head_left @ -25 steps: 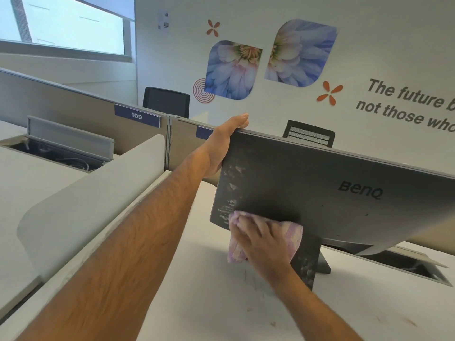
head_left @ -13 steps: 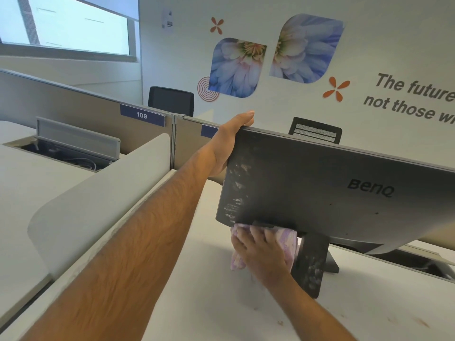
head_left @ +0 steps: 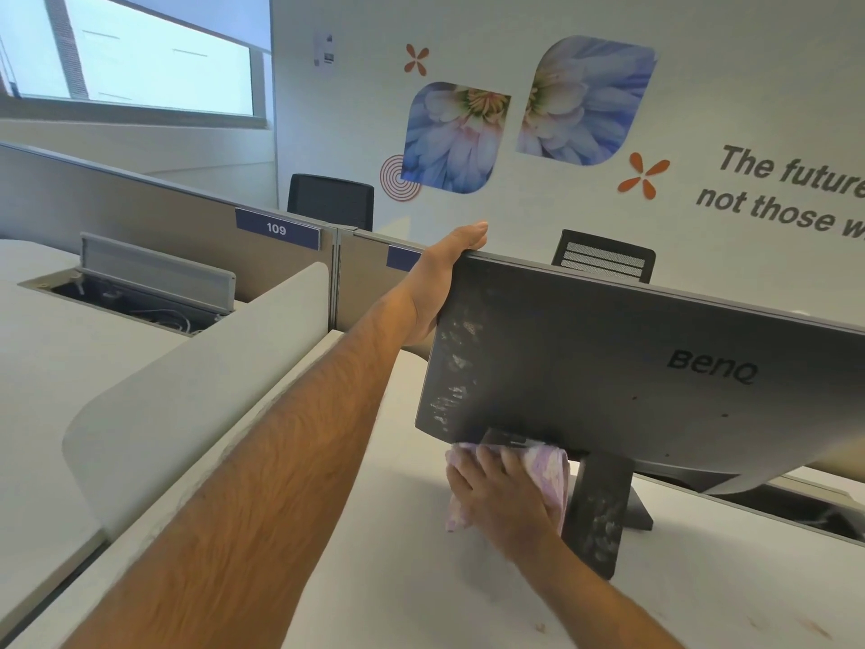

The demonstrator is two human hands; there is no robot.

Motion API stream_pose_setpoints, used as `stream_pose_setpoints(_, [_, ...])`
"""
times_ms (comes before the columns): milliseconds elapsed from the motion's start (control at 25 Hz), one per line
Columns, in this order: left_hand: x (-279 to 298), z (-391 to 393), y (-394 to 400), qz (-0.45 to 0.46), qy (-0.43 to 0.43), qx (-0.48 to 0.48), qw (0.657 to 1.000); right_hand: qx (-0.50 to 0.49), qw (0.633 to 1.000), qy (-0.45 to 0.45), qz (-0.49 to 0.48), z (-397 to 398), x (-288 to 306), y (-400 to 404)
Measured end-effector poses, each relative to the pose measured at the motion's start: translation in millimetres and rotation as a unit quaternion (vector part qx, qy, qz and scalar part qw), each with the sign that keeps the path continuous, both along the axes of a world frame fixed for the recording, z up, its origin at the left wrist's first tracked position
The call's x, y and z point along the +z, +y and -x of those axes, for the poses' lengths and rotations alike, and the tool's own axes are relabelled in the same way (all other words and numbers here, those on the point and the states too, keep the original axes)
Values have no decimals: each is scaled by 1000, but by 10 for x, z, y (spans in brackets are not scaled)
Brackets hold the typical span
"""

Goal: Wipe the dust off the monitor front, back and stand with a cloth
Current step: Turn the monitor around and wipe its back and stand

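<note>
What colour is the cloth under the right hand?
Pale purple and white, patterned cloth; head view, under the right hand.

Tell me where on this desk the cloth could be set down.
Bare desk lies between the left forearm and the right hand, in front of the monitor. More lies right of the stand, toward the near edge. It is crowded under the monitor's lower edge, where the right hand presses the cloth beside the stand.

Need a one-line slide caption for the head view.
Left hand grips the monitor corner; right hand presses a purple cloth under its rear edge beside the stand.
</note>
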State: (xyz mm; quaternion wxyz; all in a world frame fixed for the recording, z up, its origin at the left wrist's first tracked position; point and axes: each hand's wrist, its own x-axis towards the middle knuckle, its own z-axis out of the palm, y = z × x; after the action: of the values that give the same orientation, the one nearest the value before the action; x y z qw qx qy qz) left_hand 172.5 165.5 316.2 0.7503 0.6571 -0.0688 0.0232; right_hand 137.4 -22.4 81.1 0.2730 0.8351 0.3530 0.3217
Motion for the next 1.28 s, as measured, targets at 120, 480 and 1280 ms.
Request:
stream_pose_setpoints(120, [0, -10, 4, 5, -1, 1, 1000, 51, 992, -71, -95, -74, 224, 196])
stream_pose_setpoints(480, [-13, -2, -2, 7, -1, 4, 1000, 20, 999, -25, -27, -5, 217, 394])
stream_pose_setpoints(1280, [-4, 21, -28, 18, 1, 19, 1000, -6, 998, 26, 54, -32, 203, 381])
